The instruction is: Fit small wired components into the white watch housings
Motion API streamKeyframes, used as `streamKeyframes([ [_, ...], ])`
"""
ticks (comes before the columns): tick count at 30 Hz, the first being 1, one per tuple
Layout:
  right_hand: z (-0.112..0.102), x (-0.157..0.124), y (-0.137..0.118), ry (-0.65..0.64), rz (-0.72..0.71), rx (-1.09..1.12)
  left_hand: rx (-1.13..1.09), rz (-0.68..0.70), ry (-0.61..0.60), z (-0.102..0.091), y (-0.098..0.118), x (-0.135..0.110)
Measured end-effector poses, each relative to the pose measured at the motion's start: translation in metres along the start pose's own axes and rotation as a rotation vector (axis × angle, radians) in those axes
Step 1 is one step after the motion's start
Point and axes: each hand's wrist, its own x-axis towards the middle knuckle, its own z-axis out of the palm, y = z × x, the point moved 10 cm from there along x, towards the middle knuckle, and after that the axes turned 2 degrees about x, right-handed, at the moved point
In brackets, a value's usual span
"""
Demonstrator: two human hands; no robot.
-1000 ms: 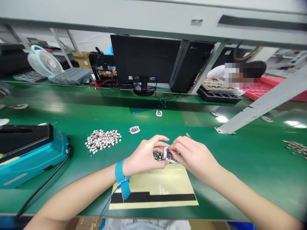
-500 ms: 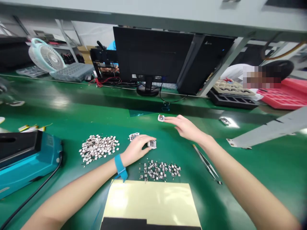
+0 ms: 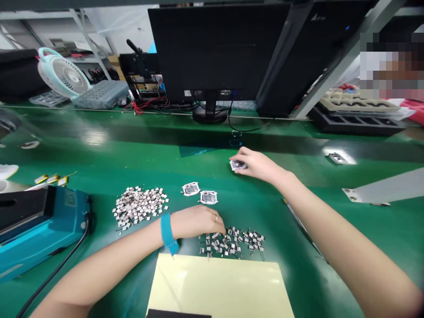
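My left hand [image 3: 198,222] rests palm down on the green mat, its fingertips at the edge of a loose scatter of small metal-and-black components [image 3: 232,242]. Whether those fingers hold a piece is hidden. My right hand [image 3: 256,165] lies farther up the mat, its fingers closed over a small white-edged circuit board [image 3: 237,165]. Two similar boards [image 3: 190,189] [image 3: 208,197] lie flat above my left hand. Left of that hand is a larger heap of small silver pieces [image 3: 139,207]. A blue strap [image 3: 167,234] circles my left wrist.
Steel tweezers [image 3: 300,223] lie partly under my right forearm. A pale yellow sheet [image 3: 215,287] sits at the near edge. A teal machine [image 3: 43,225] with a black cable stands at left. A monitor [image 3: 218,53], a fan [image 3: 62,73], trays [image 3: 356,110] and a co-worker's white sleeve [image 3: 347,73] stand beyond.
My left hand has moved off a board, leaving it on the mat, and now sits by the small components. My right hand has closed over the small board. The view has shifted slightly.
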Motion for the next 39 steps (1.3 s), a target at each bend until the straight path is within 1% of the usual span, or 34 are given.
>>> streamKeyframes([
  [2, 0.001, -0.038, -0.017, 0.033, 0.033, 0.066, 0.0, -0.01, -0.012, 0.004, -0.004, 0.001],
  [4, 0.011, -0.074, -0.031, 0.034, 0.067, 0.148, -0.016, -0.023, -0.015, 0.006, -0.008, 0.001],
  [5, 0.017, -0.089, -0.034, 0.04, 0.099, 0.222, -0.029, -0.03, -0.012, 0.007, -0.009, 0.001],
  [7, 0.028, -0.111, -0.036, 0.058, 0.151, 0.317, -0.055, -0.058, 0.013, 0.005, -0.013, 0.0],
  [9, 0.035, -0.123, -0.034, 0.078, 0.186, 0.354, -0.075, -0.101, 0.063, -0.001, -0.017, -0.003],
  [11, 0.038, -0.128, -0.03, 0.091, 0.209, 0.365, -0.091, -0.166, 0.138, -0.011, -0.023, -0.006],
  [13, 0.035, -0.129, -0.029, 0.106, 0.209, 0.364, -0.106, -0.25, 0.229, -0.023, -0.028, -0.009],
  [15, 0.029, -0.129, -0.035, 0.103, 0.172, 0.304, -0.101, -0.326, 0.302, -0.031, -0.03, -0.008],
  [16, 0.027, -0.129, -0.039, 0.091, 0.145, 0.234, -0.087, -0.34, 0.323, -0.033, -0.028, -0.004],
  [18, 0.024, -0.127, -0.048, 0.064, 0.085, 0.027, -0.049, -0.314, 0.332, -0.031, -0.021, 0.01],
  [20, 0.022, -0.124, -0.056, 0.068, 0.012, -0.153, -0.018, -0.257, 0.322, -0.024, -0.016, 0.028],
  [22, 0.02, -0.123, -0.062, 0.114, -0.058, -0.215, 0.007, -0.234, 0.312, -0.015, -0.018, 0.043],
  [24, 0.021, -0.122, -0.061, 0.151, -0.096, -0.188, 0.03, -0.227, 0.305, -0.007, -0.023, 0.051],
  [26, 0.023, -0.123, -0.055, 0.174, -0.083, -0.147, 0.053, -0.204, 0.293, -0.003, -0.027, 0.053],
  [28, 0.021, -0.126, -0.047, 0.207, -0.033, -0.111, 0.078, -0.171, 0.273, 0.0, -0.026, 0.052],
  [31, 0.017, -0.135, -0.03, 0.235, 0.118, -0.057, 0.105, -0.155, 0.268, -0.002, -0.025, 0.049],
  [33, 0.019, -0.141, -0.021, 0.208, 0.219, 0.052, 0.082, -0.166, 0.299, -0.007, -0.024, 0.048],
  [35, 0.025, -0.145, -0.017, 0.18, 0.283, 0.202, 0.062, -0.172, 0.359, -0.013, -0.023, 0.05],
  [37, 0.032, -0.146, -0.018, 0.167, 0.297, 0.307, 0.098, -0.192, 0.422, -0.019, -0.021, 0.052],
  [39, 0.038, -0.144, -0.021, 0.173, 0.29, 0.342, 0.16, -0.211, 0.444, -0.02, -0.019, 0.056],
])
